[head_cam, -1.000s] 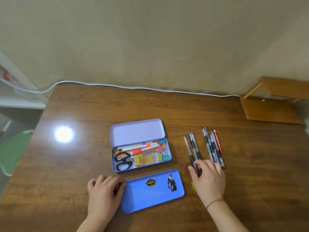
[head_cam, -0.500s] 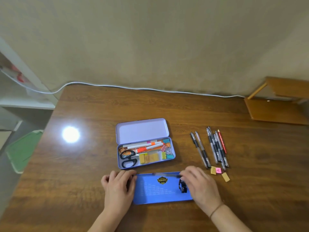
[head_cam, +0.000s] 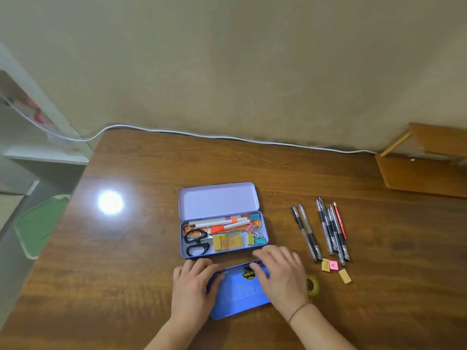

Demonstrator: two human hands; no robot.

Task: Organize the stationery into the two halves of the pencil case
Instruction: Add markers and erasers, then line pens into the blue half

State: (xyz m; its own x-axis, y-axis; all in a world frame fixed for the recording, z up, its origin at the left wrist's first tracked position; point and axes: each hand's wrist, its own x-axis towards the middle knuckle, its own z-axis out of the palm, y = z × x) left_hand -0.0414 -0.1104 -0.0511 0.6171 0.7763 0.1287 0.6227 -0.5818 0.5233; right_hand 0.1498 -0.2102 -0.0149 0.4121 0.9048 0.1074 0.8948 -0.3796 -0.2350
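head view: a closed blue pencil case (head_cam: 240, 291) lies near the front edge of the wooden table (head_cam: 126, 261), about midway along it. the left hand (head_cam: 193, 289) grips its left end, fingers curled over the rim. the right hand (head_cam: 280, 274) holds the right end, fingers bent over the far rim. just behind it, toward the wall, an open lilac tin case (head_cam: 217, 203) rests with its lid tipped back; its lower half holds black scissors (head_cam: 195, 245), white markers with orange and pink bands (head_cam: 222, 224), yellow erasers (head_cam: 227, 243) and coloured binder clips (head_cam: 256, 231). to the right of the tin, a loose row of pens (head_cam: 326, 231) lies pointing toward the wall, a red pencil (head_cam: 340, 221) at its right side. at the pens' near ends sit small yellow and pink erasers (head_cam: 329, 265). a yellow tape roll (head_cam: 313, 285) peeks out beside the right wrist. a white cable (head_cam: 227, 137) runs along the table's back edge.
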